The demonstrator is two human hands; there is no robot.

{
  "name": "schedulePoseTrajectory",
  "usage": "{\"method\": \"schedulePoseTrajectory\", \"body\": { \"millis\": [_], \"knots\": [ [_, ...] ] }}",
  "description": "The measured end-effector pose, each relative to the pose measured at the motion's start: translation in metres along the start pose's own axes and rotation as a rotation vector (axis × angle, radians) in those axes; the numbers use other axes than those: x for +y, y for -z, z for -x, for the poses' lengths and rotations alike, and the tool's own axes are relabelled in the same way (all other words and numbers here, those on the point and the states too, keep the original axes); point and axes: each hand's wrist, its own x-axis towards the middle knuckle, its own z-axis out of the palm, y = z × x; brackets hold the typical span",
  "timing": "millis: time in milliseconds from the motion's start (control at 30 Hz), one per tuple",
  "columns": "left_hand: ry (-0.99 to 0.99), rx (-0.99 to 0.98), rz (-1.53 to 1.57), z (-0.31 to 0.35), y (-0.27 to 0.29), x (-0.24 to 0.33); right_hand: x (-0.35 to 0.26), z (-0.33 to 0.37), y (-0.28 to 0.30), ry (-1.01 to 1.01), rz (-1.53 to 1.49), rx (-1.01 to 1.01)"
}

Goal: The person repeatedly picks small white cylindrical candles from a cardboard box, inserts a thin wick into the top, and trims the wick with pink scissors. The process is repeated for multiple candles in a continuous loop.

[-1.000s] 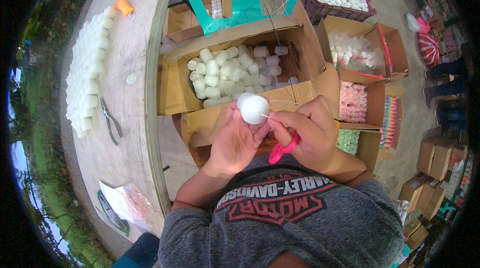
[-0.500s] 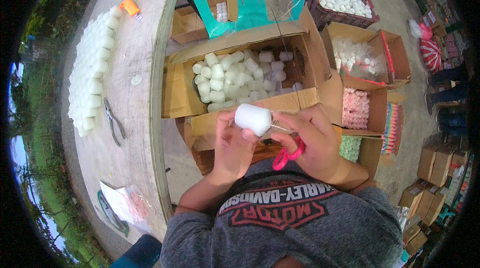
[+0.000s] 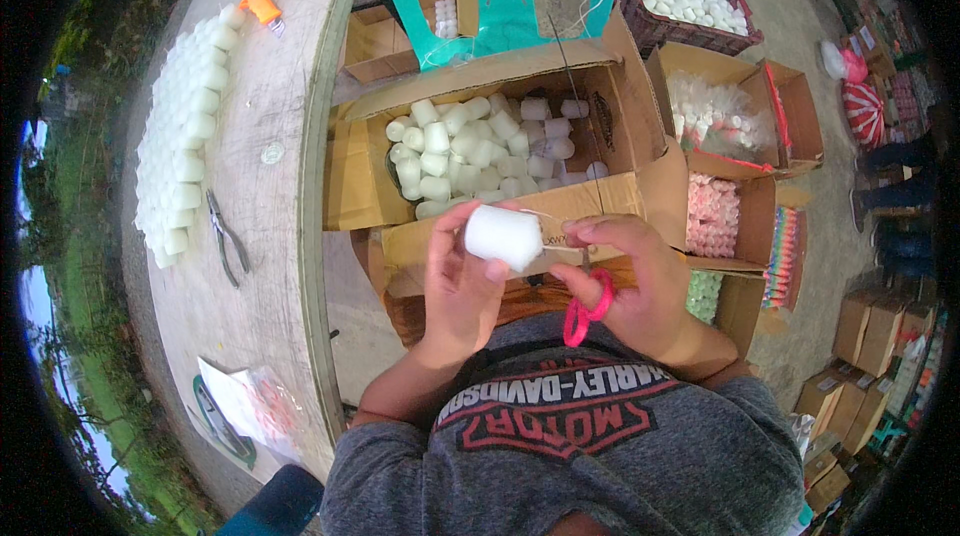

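My left hand point(image 3: 462, 286) is closed round a white candle point(image 3: 502, 237), tilted on its side with its flat end toward the right. A thin pale wick point(image 3: 560, 248) comes out of that end. My right hand point(image 3: 640, 281) is just right of the candle, fingertips close by the wick. Pink-handled scissors point(image 3: 588, 311) hang at the right thumb, a handle loop around it; their blades are mostly hidden by the fingers. Beyond both hands an open cardboard box point(image 3: 365, 176) holds many loose white candles point(image 3: 465, 151).
On the table point(image 3: 270, 306) at left lie rows of white candles point(image 3: 185, 136), an orange-handled tool point(image 3: 262, 8), pliers point(image 3: 228, 238) and a plastic bag point(image 3: 265, 406). A teal chair point(image 3: 500, 26) stands beyond the box. Right are a crate point(image 3: 752, 34) and boxes of pink candles point(image 3: 712, 214).
The right hand has shifted slightly right, away from the candle, and the pink handles have swung with it. The candle has turned a little, showing more of its wick end.
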Motion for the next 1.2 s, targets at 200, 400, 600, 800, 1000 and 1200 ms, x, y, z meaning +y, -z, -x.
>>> {"method": "schedulePoseTrajectory", "body": {
  "millis": [200,400,600,800,1000,1200],
  "knots": [
    [0.001,0.015,-0.012,0.0,0.001,0.002,0.005,0.011,0.0,-0.06,-0.005,0.036],
    [0.085,0.019,0.001,0.002,-0.007,-0.006,0.008,0.017,-0.011,-0.098,0.014,-0.064],
    [0.419,0.026,0.109,0.0,0.012,-0.003,0.005,0.005,-0.01,-0.003,0.046,-0.241],
    [0.379,-0.271,-0.549,0.003,0.013,0.01,0.018,0.003,-0.004,0.126,-0.062,-0.298],
    [0.201,-0.418,-0.687,0.002,0.018,0.013,0.009,0.001,-0.004,0.035,-0.057,-0.227],
    [0.318,-0.291,-0.643,0.005,0.003,0.022,0.011,0.002,0.003,0.129,-0.032,-0.231]
  ]
}}
